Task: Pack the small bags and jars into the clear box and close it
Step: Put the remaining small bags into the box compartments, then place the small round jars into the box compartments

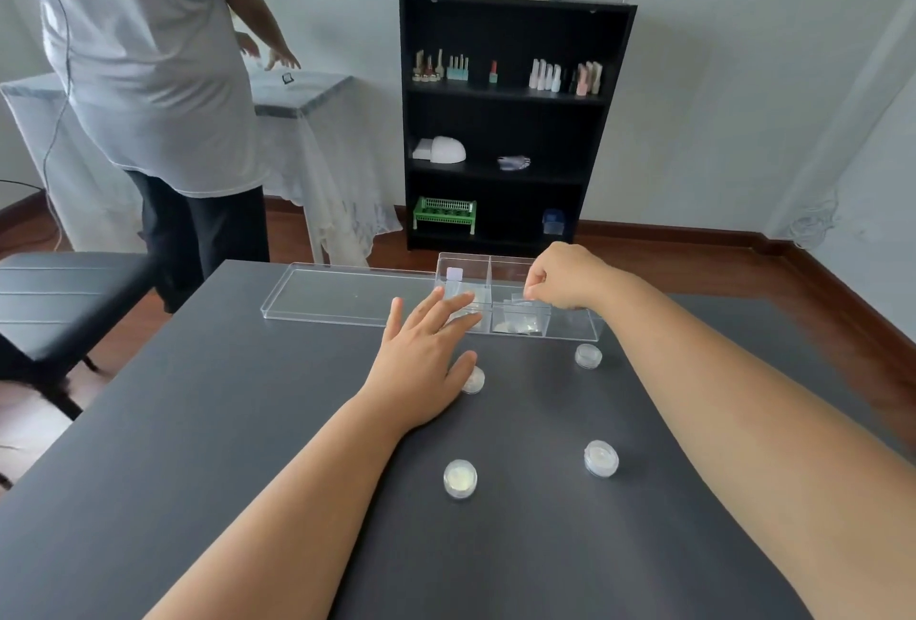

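Clear box (pixel 570 327) open on the dark counter (pixel 198 421), under both hands.
Right hand (pixel 562 277) pinches a small bag (pixel 520 304) over the middle compartment; left hand (pixel 426 351) lies flat, fingers spread, at the box's near wall. Four round clear jars (pixel 601 458) sit nearer than the hands; lid (pixel 347 294) lies left.

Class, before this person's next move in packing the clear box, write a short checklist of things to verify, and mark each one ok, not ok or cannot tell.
1. Clear box open for loading: ok; its lid lies flat on the table beside it.
2. Small bag in the right hand over a compartment: ok; the pinch grip sits above the box.
3. Left hand free for a jar: ok, open, fingers at the box front.
4. Jars packed: not ok; four jars remain on the table.
5. All bags inside: cannot tell; clear plastic is hard to read.
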`<state>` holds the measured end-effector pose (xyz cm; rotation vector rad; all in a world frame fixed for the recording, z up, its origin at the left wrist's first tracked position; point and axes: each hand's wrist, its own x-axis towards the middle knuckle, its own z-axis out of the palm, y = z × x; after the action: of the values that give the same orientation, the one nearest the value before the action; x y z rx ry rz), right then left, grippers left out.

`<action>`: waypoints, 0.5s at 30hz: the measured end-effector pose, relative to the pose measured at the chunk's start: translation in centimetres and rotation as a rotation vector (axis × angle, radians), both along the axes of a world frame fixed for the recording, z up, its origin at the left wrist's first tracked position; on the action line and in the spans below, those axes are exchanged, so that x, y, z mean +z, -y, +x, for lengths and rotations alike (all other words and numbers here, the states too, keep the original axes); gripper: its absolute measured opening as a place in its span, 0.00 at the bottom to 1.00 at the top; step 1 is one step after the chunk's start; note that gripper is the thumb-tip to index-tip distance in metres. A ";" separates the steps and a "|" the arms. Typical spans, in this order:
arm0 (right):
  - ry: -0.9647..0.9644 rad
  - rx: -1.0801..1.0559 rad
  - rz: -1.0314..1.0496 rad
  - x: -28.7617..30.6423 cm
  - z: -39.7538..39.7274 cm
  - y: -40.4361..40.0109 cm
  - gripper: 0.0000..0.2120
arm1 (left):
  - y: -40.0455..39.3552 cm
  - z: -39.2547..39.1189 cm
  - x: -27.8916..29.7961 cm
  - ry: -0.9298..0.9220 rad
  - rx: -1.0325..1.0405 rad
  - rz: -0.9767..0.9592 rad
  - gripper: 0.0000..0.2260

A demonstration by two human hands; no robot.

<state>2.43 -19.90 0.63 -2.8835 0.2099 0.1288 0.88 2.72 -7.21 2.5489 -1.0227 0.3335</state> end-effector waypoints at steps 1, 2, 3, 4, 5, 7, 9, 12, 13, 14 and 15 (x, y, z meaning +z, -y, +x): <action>0.003 -0.019 -0.034 -0.1 0.0 -0.2 0.08 | 0.0 0.0 0.0 -0.005 -0.002 -0.001 0.20; 0.002 -0.028 -0.087 -0.1 0.0 -0.4 0.08 | -0.1 0.0 0.0 -0.009 -0.005 -0.002 0.20; -0.004 -0.028 -0.154 -0.1 0.0 -0.5 0.09 | -0.1 0.0 0.0 -0.013 -0.007 -0.003 0.20; -0.011 -0.023 -0.223 0.0 0.0 -0.7 0.10 | -0.1 0.0 0.1 -0.018 -0.009 -0.004 0.20; -0.020 -0.016 -0.280 0.1 0.1 -0.9 0.10 | -0.1 0.1 0.1 -0.022 -0.010 -0.005 0.20; -0.042 -0.012 -0.361 0.2 0.2 -1.3 0.10 | -0.1 0.1 0.1 -0.026 -0.014 -0.008 0.20; -0.058 -0.022 -0.405 0.3 0.3 -1.5 0.11 | -0.1 0.0 0.1 -0.030 -0.017 -0.014 0.20; -0.049 -0.026 -0.432 0.9 0.0 -1.5 0.15 | -0.2 -0.1 0.1 -0.032 -0.025 -0.039 0.19; -0.024 -0.020 -0.422 1.3 -0.4 -1.4 0.16 | -0.3 -0.2 0.3 -0.029 -0.029 -0.058 0.18; 0.024 -0.016 -0.388 1.5 -1.0 -1.2 0.17 | -0.4 -0.3 0.5 -0.023 -0.034 -0.086 0.18; 0.095 -0.014 -0.329 1.7 -1.9 -0.9 0.16 | -0.5 -0.3 0.7 -0.012 -0.039 -0.122 0.17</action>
<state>0.56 -18.96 2.33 -3.2043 0.2552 -0.0503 0.55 3.23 -6.50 2.4166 -1.0149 0.3575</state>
